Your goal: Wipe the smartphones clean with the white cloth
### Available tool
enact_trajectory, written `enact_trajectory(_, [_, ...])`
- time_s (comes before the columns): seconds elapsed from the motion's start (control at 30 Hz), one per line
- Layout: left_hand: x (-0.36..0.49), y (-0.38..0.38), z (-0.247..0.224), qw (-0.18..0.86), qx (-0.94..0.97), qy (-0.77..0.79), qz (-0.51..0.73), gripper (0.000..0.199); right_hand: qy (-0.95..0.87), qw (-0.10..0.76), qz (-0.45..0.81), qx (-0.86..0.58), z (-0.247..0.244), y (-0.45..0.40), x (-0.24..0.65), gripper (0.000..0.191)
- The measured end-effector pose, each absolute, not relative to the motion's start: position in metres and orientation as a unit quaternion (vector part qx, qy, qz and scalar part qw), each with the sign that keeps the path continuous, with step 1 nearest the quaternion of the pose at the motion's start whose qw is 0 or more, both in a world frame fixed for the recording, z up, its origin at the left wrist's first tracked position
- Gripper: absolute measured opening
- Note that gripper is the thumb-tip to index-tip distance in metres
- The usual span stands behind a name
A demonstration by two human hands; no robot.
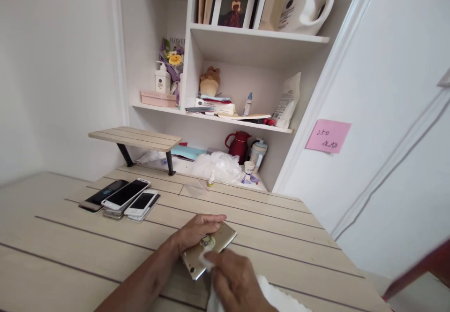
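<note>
Steadying gold phone (225, 236), presumably: left hand (194, 231) at eleven o'clock, two digits slightly parted, rest hidden; right hand (236, 275), four o'clock, pinches white wipe (203, 257) (edges blurred) against phone's back.

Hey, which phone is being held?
The gold phone, in the left hand, with a round patch on its back; the other phones lie together on the table.

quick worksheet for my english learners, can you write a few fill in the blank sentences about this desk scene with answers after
The left hand holds a phone with its ____, not its screen, facing up. The tissue or cloth under the right hand is ____. The small riser has ____ legs. The pink note shows the number ____.

Missing words: back; white; black; 250
</note>
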State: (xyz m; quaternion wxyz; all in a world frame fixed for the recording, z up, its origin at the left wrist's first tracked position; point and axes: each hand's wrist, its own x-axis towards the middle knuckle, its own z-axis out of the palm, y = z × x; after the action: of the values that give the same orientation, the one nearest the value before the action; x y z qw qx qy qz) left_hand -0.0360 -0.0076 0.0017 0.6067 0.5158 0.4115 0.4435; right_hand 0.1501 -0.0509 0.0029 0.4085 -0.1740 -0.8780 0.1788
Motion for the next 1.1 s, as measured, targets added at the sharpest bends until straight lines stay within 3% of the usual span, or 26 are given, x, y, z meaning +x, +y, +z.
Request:
enact_trajectory(0.13, [-0.038, -0.007, 0.000, 0.608, 0.518, 0.411, 0.439, 0.054, -0.897, 0.378, 0.187, -0.131, 0.007, -0.061, 0.143, 0.029])
enact_trajectory(0.3, [-0.037, -0.006, -0.004, 0.623, 0.515, 0.396, 0.436, 0.062, -0.808, 0.477, 0.166, -0.305, 0.002, -0.035, 0.167, 0.030])
enact_trajectory(0.57, [-0.039, -0.006, -0.003, 0.612, 0.512, 0.413, 0.439, 0.057, -0.916, 0.358, 0.143, -0.112, 0.003, -0.067, 0.138, 0.026])
enact_trajectory(0.8, [-0.036, -0.006, -0.002, 0.630, 0.512, 0.388, 0.436, 0.058, -0.819, 0.475, 0.167, -0.275, 0.007, -0.044, 0.163, 0.028])
enact_trajectory(1.0, [-0.039, -0.005, -0.003, 0.620, 0.515, 0.401, 0.435, 0.054, -0.904, 0.384, 0.143, -0.120, 0.013, -0.066, 0.145, 0.027])
enact_trajectory(1.1, [-0.039, -0.007, 0.000, 0.626, 0.513, 0.400, 0.430, 0.056, -0.887, 0.403, 0.146, -0.173, 0.011, -0.056, 0.153, 0.029])
